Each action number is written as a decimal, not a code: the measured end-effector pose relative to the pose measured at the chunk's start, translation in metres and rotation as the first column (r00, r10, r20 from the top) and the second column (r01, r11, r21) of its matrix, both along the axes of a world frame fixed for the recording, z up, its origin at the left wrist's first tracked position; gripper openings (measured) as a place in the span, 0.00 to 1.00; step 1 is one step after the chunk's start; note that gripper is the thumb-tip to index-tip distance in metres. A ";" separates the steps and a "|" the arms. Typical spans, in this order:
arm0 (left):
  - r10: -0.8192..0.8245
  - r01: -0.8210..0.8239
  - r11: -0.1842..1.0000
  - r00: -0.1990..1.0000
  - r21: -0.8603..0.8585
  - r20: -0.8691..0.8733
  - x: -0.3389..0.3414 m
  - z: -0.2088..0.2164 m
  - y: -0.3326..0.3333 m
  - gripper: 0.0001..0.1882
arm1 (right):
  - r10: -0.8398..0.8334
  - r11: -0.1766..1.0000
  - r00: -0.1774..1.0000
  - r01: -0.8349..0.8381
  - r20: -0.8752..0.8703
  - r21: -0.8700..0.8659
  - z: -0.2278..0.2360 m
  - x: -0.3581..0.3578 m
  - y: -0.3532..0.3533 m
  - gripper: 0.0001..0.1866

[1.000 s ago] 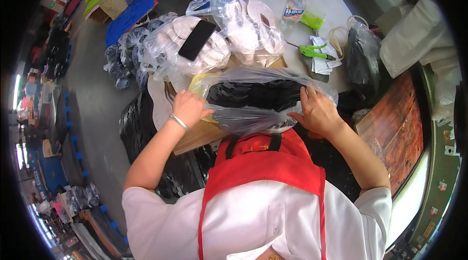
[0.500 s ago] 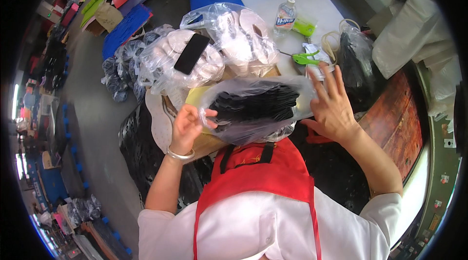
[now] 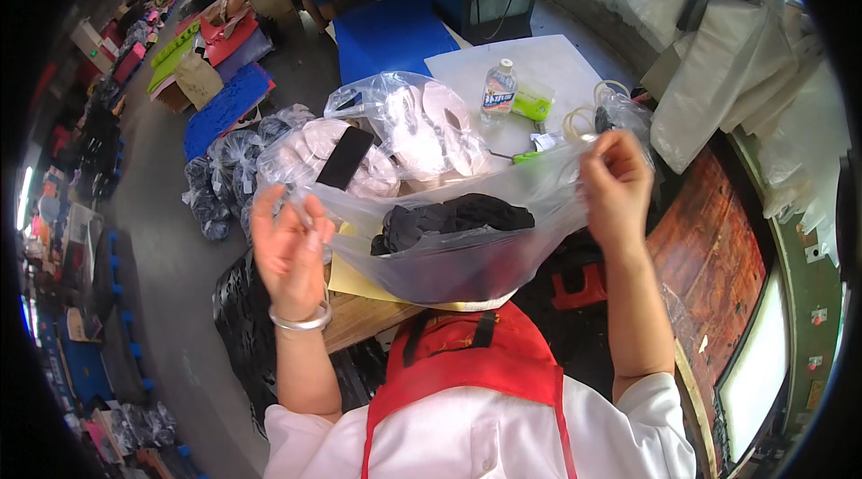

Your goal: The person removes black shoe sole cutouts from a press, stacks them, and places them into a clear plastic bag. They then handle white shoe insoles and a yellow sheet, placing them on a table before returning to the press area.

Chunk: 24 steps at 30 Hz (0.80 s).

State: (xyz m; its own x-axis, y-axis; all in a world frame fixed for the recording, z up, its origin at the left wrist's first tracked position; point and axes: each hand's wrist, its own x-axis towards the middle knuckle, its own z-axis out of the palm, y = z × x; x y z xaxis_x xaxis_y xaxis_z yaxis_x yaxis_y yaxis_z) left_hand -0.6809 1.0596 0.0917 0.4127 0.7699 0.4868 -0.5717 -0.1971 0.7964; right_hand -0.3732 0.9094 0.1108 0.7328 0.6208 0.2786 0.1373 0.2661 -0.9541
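My left hand (image 3: 292,250) seems to pinch one end of the bag (image 3: 458,274) and my right hand (image 3: 618,175) pinches the other, probably to spread it over the surface (image 3: 364,325) around the black pieces (image 3: 458,219) inside.

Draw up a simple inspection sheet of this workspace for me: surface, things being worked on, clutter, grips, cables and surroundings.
Surface: wooden tabletop, partly covered; white board beyond.
Job's things: clear bag, black pieces inside.
Clutter: black phone lying on bagged pale pieces; bottle; green packet.
Grips: right grip pinches the bag's right edge; left grip is at its left edge, hold unclear.
Cables: pale looped tube near the right grip.
Surroundings: dark bagged bundles to the left.
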 end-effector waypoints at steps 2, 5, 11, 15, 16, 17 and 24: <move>-0.027 0.025 0.996 0.999 0.080 0.025 -0.003 0.025 -0.002 0.34 | 0.083 0.990 0.995 -0.089 0.062 0.108 0.040 -0.006 -0.018 0.10; -0.008 0.005 0.984 1.000 0.179 0.018 -0.001 0.058 -0.015 0.36 | 0.036 0.989 0.998 -0.043 0.047 0.143 0.080 -0.020 -0.031 0.10; -0.014 0.045 0.928 0.996 0.369 -0.086 -0.003 0.067 -0.043 0.39 | 0.022 0.978 0.939 -0.091 0.343 0.186 0.079 -0.072 -0.057 0.12; -0.213 0.309 0.890 0.932 0.336 -0.294 0.016 0.031 -0.051 0.43 | 0.252 0.958 0.606 -0.268 0.754 -0.104 0.052 -0.082 -0.046 0.21; -0.260 0.392 0.857 0.889 0.335 -0.377 0.024 0.025 -0.054 0.50 | 0.193 0.966 0.579 -0.253 0.792 -0.050 0.047 -0.085 -0.041 0.22; -0.263 0.427 0.835 0.864 0.348 -0.429 0.030 0.020 -0.060 0.57 | 0.099 0.979 0.547 -0.205 0.832 0.019 0.044 -0.088 -0.036 0.24; 0.033 0.235 0.833 0.882 0.500 -0.470 0.073 0.005 -0.086 0.31 | 0.172 0.974 0.367 -0.203 0.914 -0.102 0.044 -0.093 -0.035 0.34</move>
